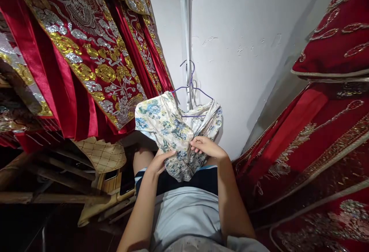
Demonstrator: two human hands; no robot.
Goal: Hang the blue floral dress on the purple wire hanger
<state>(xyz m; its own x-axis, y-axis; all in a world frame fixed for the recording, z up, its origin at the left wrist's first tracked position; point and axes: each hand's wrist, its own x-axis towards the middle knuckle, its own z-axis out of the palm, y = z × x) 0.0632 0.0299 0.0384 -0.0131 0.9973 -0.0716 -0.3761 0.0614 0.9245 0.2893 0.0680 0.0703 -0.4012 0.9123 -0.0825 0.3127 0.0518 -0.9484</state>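
Observation:
A short-sleeved floral blouse [175, 129], cream with blue, green and yellow flowers, hangs on a thin purple hanger [191, 75] in front of my lap. My left hand [162, 160] holds its lower left side, with the thumb on the front and the other fingers hidden behind the cloth. Higher up and to the right, my right hand [206, 147] pinches the front fabric near the middle, its fingers curled. Below my hands the hem bunches in folds. The hanger's hook lies by a narrow upright metal pole [188, 21] against the wall.
Red garments with gold and silver sequins [106, 73] hang at the left. More red embroidered garments [314, 136] fill the right side. A white wall [236, 25] stands ahead. At lower left are a bamboo-like frame [54, 197] and a phone-like dark object [127, 181].

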